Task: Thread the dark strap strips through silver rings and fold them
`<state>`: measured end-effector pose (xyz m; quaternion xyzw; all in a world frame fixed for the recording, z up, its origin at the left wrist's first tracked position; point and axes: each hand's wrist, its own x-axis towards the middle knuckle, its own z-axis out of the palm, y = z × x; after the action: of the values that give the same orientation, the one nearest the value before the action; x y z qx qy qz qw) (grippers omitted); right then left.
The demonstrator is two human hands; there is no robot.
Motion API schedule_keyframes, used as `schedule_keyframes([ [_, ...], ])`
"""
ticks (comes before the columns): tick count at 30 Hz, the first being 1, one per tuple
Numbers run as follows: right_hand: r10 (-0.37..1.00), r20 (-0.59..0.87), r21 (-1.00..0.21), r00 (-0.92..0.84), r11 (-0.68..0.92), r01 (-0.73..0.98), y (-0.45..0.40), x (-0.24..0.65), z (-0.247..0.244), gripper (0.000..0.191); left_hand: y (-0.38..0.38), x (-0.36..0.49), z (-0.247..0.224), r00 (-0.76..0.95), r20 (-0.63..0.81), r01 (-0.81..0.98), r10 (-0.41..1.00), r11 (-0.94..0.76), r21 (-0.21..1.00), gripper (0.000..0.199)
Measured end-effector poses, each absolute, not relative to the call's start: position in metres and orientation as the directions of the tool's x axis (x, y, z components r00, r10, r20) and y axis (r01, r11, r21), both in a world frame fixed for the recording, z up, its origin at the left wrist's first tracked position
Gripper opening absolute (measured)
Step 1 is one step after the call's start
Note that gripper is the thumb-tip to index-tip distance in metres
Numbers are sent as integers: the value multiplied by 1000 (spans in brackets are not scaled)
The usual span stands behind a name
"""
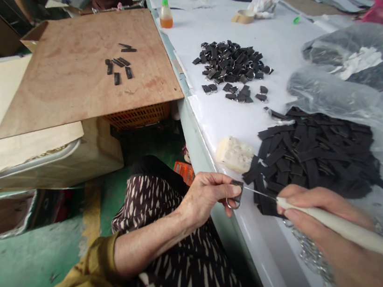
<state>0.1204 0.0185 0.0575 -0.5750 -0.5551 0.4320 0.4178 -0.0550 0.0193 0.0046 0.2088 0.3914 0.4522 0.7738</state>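
Observation:
My left hand [207, 195] is closed in a pinch on a short folded black strap tab [237, 193], which has a metal D-ring [233, 204] hanging at its lower end. My right hand [328, 232] grips a long white-handled tool like an awl [336, 224]. Its thin shaft points left, and the tip reaches the tab's upper edge; whether it pierces or only touches cannot be made out. Beside the hands lies a heap of cut black straps [314, 150]. Loose metal rings [314, 254] are partly hidden behind my right hand.
Finished-looking tabs with rings form a pile [232, 62] on the white table [202, 112]. A cream sponge-like block [234, 154] sits near the edge. Further back are a glue bottle [166, 15], a tape roll [243, 16] and plastic bags [353, 94]. Black pieces lie on a plywood board [80, 77].

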Motion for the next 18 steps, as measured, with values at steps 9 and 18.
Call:
schedule_keyframes([
  [9, 971, -4, -981, 238, -49, 186, 14, 114, 70, 19, 21, -56, 0, 323, -405, -564, 855, 518, 643, 20],
  [18, 977, -52, -966, 209, -103, 238, 18, 107, 59, 3, 20, -53, -4, 312, -394, -549, 864, 503, 668, 21],
])
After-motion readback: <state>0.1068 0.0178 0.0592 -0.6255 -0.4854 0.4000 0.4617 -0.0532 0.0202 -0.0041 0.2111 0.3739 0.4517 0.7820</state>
